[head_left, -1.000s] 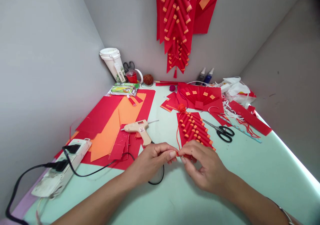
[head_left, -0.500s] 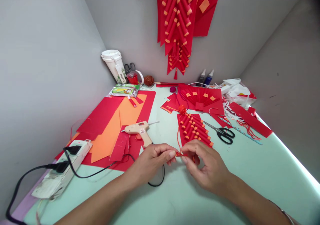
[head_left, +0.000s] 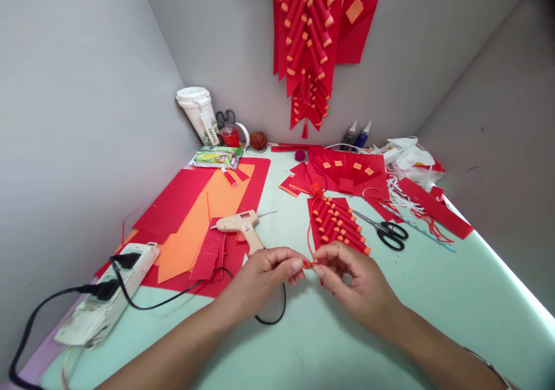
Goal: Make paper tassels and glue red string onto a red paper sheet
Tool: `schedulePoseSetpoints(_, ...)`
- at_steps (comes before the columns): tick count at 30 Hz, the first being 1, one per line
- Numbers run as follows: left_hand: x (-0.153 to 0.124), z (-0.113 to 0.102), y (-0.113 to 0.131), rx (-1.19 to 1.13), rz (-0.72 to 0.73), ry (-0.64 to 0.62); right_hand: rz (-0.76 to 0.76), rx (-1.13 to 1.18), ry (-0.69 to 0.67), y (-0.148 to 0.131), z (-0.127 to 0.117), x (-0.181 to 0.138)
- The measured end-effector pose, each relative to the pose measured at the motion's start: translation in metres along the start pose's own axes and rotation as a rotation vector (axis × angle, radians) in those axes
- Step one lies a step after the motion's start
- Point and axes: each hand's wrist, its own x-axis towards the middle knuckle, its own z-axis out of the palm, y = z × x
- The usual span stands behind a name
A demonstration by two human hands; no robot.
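Observation:
Between my two hands, low over the table, runs a short twisted stretch of red-orange yarn (head_left: 309,264). My left hand (head_left: 277,268) pinches its left end between thumb and fingertips. My right hand (head_left: 353,280) pinches the other end, thumb against forefinger. From there the strand climbs to a small red yarn ball (head_left: 316,190). Just beyond my right hand lies a red paper panel with rows of rolled paper firecrackers (head_left: 338,222), tipped in orange; my fingers cover its lower part. How the yarn is looped or knotted is too small to tell.
A hot glue gun (head_left: 243,225) rests on red and orange paper (head_left: 186,245) at the left, its cord trailing near my left wrist. The power strip (head_left: 108,294) sits at the left edge. Black-handled scissors (head_left: 390,235) lie right; a red paper fan (head_left: 347,167) is behind.
Both hands stay nearly in place, still pinching the yarn. The yarn between them has risen slightly, and my right fingers have shifted a little.

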Motion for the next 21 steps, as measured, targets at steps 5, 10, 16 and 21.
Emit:
schedulePoseSetpoints(5, 0.0000, -0.0002, 0.0000, -0.011, -0.020, -0.005, -0.274, -0.152, 0.078, -0.0015, -0.0021, 0.0001)
schedulePoseSetpoints(10, -0.0002, 0.0008, 0.0008, -0.004, -0.016, -0.008, -0.414, -0.239, 0.114, 0.0015, -0.0017, 0.0004)
schedulePoseSetpoints(16, -0.0001, 0.0015, -0.0005, 0.005, 0.007, -0.023, -0.463, -0.345, 0.104, 0.0025, -0.0024, 0.0003)
schedulePoseSetpoints(21, -0.0005, 0.0019, 0.0016, 0.025, -0.001, -0.021, -0.535, -0.541, 0.092, 0.0041, -0.0023, 0.0002)
